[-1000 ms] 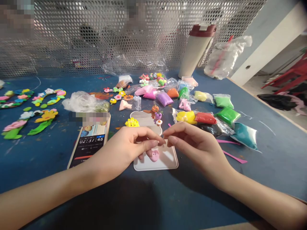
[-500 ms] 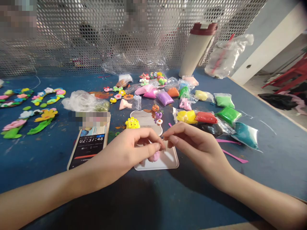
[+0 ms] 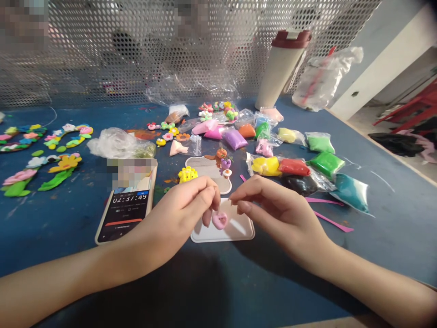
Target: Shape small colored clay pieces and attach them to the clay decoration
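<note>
A pink clay piece [image 3: 219, 221] with small dark dots lies on a white rectangular tray [image 3: 239, 233] in front of me. My left hand [image 3: 191, 205] hovers over the tray's left side, thumb pressed against the bent fingers; whatever they may hold is hidden. On the other side my right hand [image 3: 273, 205] has its thumb and index fingertips close together above the tray's right edge. Anything between those tips is too small to make out. The two hands are apart, with the pink piece between and below them. A yellow clay figure [image 3: 187, 174] sits just beyond my left hand.
A phone [image 3: 126, 209] lies at left, by finished clay decorations [image 3: 64, 164]. Several bagged clays, including a purple bag [image 3: 235, 139] and a teal bag [image 3: 350, 193], spread across the back and right. Pink tools [image 3: 332, 222] lie right. A tumbler [image 3: 282, 68] stands near the mesh screen.
My hands have drawn apart; the left moved slightly left and its fingers curled in. The pink piece on the tray now shows more fully.
</note>
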